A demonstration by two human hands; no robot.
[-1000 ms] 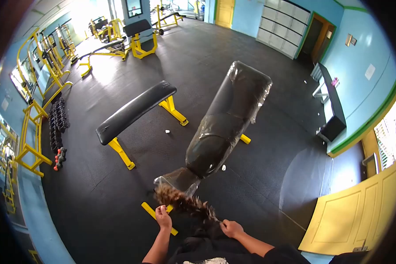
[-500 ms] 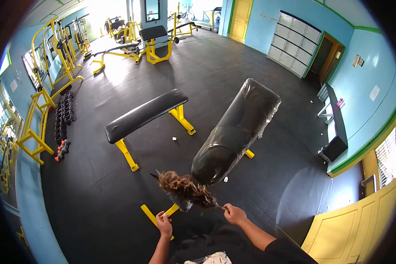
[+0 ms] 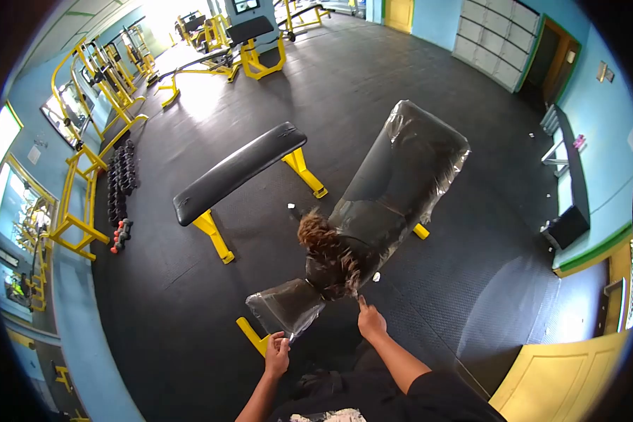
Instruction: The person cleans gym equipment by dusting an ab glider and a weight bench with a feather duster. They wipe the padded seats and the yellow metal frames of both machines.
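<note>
My right hand (image 3: 372,323) is closed around the handle of a brown feather duster (image 3: 330,254). The feathers lie across the lower end of a long black padded bench (image 3: 399,184) wrapped in clear plastic, over the gap by its smaller seat pad (image 3: 285,307). Close to the near edge of that seat pad is my left hand (image 3: 277,354), its fingers loosely bent and apart, with nothing seen in them. A yellow foot (image 3: 252,335) of the bench shows beside it.
To the left stands a flat black bench (image 3: 240,174) on yellow legs. Dumbbells (image 3: 121,176) line the left wall near yellow machines (image 3: 91,105). White scraps (image 3: 376,277) dot the black floor. A yellow door (image 3: 563,380) is at lower right, a black shelf unit (image 3: 570,176) along the right wall.
The duster has swung up and right, from over the seat pad onto the long pad's lower end. My left hand has moved slightly right to the seat pad's edge. The view has tilted down.
</note>
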